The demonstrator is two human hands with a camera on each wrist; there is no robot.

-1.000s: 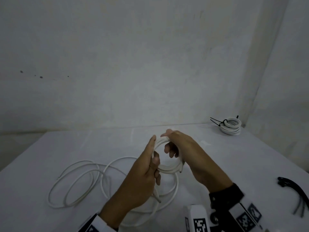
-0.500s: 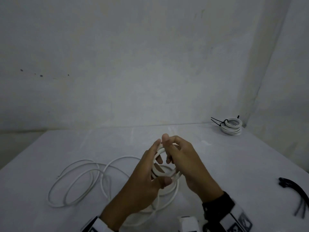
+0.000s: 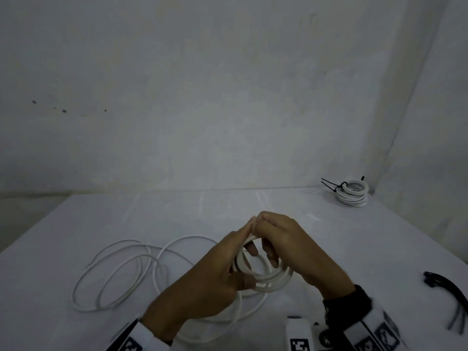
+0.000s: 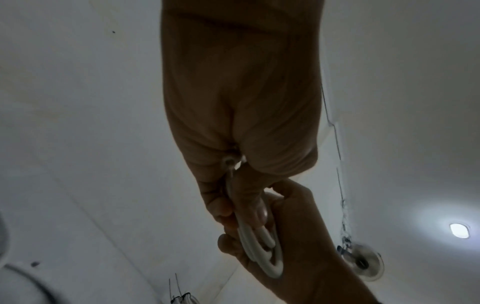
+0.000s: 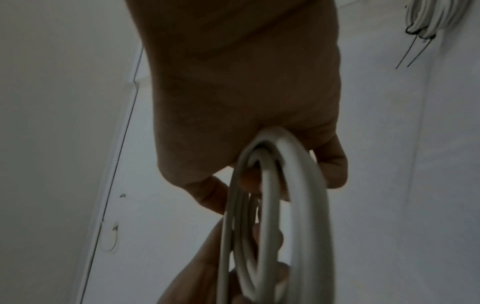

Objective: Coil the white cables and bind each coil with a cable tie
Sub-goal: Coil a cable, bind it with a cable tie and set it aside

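Coil (image 3: pixel 266 276): a small ring of several turns of smooth white cable is held above the table (image 3: pixel 329 249), in front of the person, between both hands; the turns are seen lying side by side, not bound.
Loose cable (image 3: pixel 119 272): the rest of the same white cable is spread in wide, slack loops on the table to the left of the hands, and a strand is seen running under the left wrist toward the coil.
Left hand (image 3: pixel 212 279): the near left side of the coil is pinched between thumb and curled fingers; in the left wrist view the cable (image 4: pixel 259 253) is seen passing between the fingers.
Right hand (image 3: pixel 291 247): the far right side of the coil is gripped, with the fingers hooked through the ring; in the right wrist view the turns (image 5: pixel 275 205) are seen leaving the closed fist.
Fingertips: those of both hands are brought together above the top of the coil.
Finished coils (image 3: pixel 352 192): a stack of white coils bound with black cable ties is seen at the far right corner of the table, well apart from the hands.
Spare ties (image 3: pixel 448 290): a bunch of black cable ties is laid at the right edge of the table.
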